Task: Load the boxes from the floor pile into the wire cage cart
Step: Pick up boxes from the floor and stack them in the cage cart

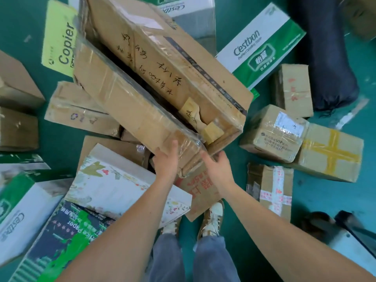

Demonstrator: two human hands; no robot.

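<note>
Both hands open at the long taped box [160, 78], tilted atop the floor pile [81, 110]: left hand [165, 159] flat against its near end, right hand [218, 167] by the corner. Hook under both corners, lift level

The person wears faded blue-grey denim trousers [211, 261] and brown-and-cream lace-up sneakers [212, 218] with white laces; the left hand [165, 162], right hand [218, 169] and both forearms [122, 231] are bare.

A smooth teal-green floor [325, 196] under even light — a dark navy fabric bundle [325, 58] lies far right.
</note>
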